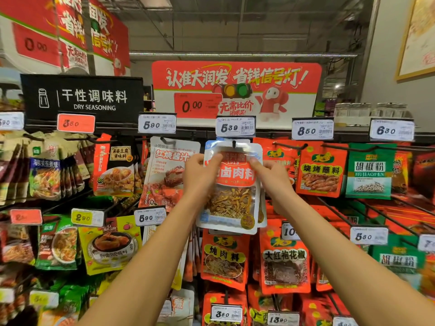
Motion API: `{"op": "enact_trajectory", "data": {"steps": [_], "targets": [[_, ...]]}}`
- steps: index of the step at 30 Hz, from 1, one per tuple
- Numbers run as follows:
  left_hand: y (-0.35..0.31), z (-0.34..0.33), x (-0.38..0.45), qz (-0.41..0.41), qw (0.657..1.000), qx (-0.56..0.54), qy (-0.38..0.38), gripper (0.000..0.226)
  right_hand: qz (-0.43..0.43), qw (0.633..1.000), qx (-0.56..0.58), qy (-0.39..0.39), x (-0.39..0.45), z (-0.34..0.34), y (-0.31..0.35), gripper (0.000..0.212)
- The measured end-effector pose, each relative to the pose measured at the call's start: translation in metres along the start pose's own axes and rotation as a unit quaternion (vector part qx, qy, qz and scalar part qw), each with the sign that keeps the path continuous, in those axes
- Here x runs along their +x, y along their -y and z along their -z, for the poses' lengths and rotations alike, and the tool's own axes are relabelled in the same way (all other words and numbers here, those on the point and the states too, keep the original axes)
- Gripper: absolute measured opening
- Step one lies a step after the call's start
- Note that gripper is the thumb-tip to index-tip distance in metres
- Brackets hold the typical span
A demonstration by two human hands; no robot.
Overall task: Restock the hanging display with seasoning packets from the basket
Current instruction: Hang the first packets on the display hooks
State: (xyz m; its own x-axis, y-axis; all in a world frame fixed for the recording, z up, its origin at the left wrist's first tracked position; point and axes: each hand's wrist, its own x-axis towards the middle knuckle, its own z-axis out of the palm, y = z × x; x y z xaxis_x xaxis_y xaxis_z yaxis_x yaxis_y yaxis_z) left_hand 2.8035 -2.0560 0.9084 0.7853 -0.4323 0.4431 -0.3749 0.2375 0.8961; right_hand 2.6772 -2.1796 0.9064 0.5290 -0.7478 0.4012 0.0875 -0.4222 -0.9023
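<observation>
Seasoning packet (231, 187) on hook (234, 144), upper corners pinched by both hands; label partly covered.

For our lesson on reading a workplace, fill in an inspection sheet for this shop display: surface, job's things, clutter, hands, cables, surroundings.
Surface: hanging display with a dark top rail, peg hooks crowded with packets.
Job's things: seasoning packet with clear window, its hole at a peg hook; basket not in view.
Clutter: nothing seen loose; packets overlap.
Hands: left hand and right hand pinch the packet's upper corners.
Cables: nothing seen.
Surroundings: price tag reading 5.39 above the peg, black DRY SEASONING sign, red promotional board.
</observation>
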Motion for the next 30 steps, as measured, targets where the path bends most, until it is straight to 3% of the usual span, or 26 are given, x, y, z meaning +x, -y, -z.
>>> {"op": "enact_trajectory", "data": {"steps": [4,8,10,15,18,21,26,30], "targets": [[0.030,0.021,-0.020,-0.011,0.998,0.047,0.035,0.032,0.010,0.998,-0.008,0.068,-0.031,0.010,-0.026,0.019],[0.038,0.024,-0.022,0.039,0.989,0.005,0.141,0.016,0.000,0.999,-0.029,0.027,-0.023,0.004,-0.030,0.013],[0.037,0.016,-0.007,0.061,0.991,-0.001,0.117,0.017,-0.031,0.999,-0.028,0.005,-0.006,-0.002,-0.028,0.019],[0.045,-0.015,0.040,0.120,0.987,0.101,0.032,0.033,-0.087,0.992,-0.085,-0.038,0.043,-0.021,-0.031,0.028],[0.048,-0.029,0.060,0.136,0.980,0.146,0.008,0.038,-0.121,0.984,-0.113,-0.064,0.068,-0.023,-0.033,0.022],[0.045,-0.039,0.067,0.130,0.970,0.204,-0.005,0.031,-0.136,0.979,-0.142,-0.059,0.079,-0.026,-0.034,0.035],[0.045,-0.033,0.060,0.111,0.963,0.243,0.022,0.036,-0.123,0.980,-0.149,-0.040,0.074,-0.020,-0.041,0.031],[0.038,-0.020,0.045,0.016,0.963,0.268,0.007,0.041,-0.099,0.988,-0.116,-0.023,0.061,0.001,-0.046,0.022]]}}
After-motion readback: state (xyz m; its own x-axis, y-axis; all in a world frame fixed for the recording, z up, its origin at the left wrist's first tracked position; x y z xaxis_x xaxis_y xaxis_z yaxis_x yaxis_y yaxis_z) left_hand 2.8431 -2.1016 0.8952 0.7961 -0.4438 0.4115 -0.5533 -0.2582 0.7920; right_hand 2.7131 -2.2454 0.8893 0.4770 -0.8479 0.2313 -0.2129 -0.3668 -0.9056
